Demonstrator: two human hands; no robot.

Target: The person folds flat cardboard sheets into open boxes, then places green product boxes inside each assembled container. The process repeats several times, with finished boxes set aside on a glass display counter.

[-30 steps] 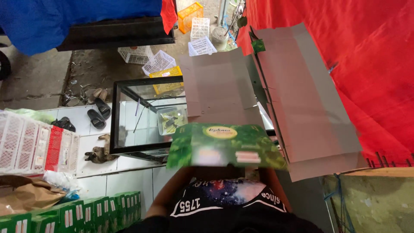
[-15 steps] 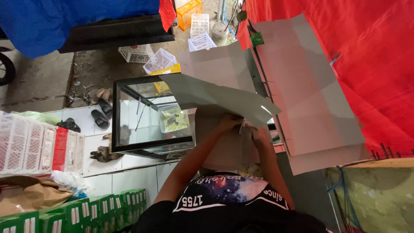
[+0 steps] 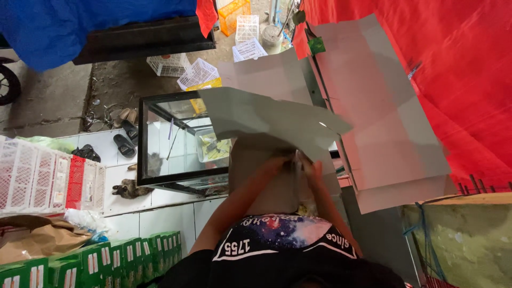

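Note:
I hold a flat grey cardboard carton (image 3: 266, 114) in front of my chest, its plain inner side turned up and one flap sticking out to the right. My left hand (image 3: 277, 161) and my right hand (image 3: 312, 170) meet close together at its lower middle, both gripping the board. The hands are blurred, so the fingers are unclear. Below the flap, the carton's brownish panel (image 3: 261, 184) hangs against my black printed shirt (image 3: 282, 245).
A glass tank (image 3: 160, 144) in a black frame stands on white tiles just beyond the carton. More grey carton sheets (image 3: 384, 122) lean on a red tarp at the right. White crates (image 3: 42, 181), green boxes (image 3: 106, 261) and sandals (image 3: 125, 141) lie at the left.
The carton's green printed face, shown a second ago, has turned away; its grey side now faces up, and both hands have come together at its middle.

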